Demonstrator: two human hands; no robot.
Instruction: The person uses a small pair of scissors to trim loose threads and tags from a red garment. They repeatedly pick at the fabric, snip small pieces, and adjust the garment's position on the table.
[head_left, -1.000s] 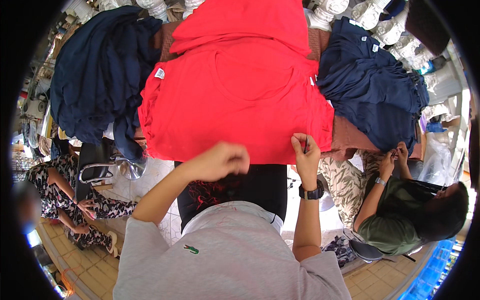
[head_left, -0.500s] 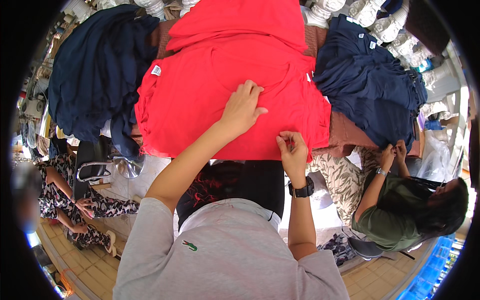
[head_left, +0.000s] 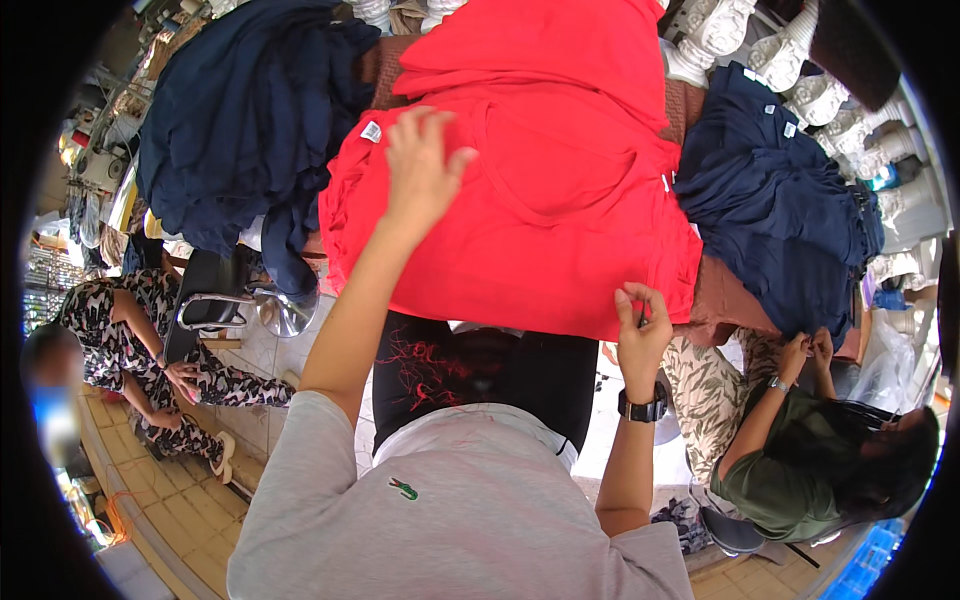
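Observation:
A stack of red V-neck shirts (head_left: 560, 260) lies spread in front of me, with a white label (head_left: 371, 132) at its left edge. My left hand (head_left: 420, 170) is over the upper left of the top shirt, beside that label, fingers spread and holding nothing visible. At the front right edge of the stack is my right hand (head_left: 643, 330), its fingers curled in and thumb close to the index finger. What it holds, if anything, is hidden. A dark watch (head_left: 643, 403) is on my right wrist. Red threads (head_left: 425, 375) lie on my dark trousers.
Navy garments are heaped at the left (head_left: 250, 130), and more navy shirts (head_left: 770, 190) lie at the right. A co-worker in a green top (head_left: 790, 460) handles their lower edge. Another person (head_left: 140, 370) sits at the left near a dark chair (head_left: 207, 295). White ornate columns (head_left: 780, 50) stand behind.
My left hand has moved left from the middle of the red shirt towards the label, its fingers spreading. My right hand stays by the front right edge. The whole view has shifted slightly.

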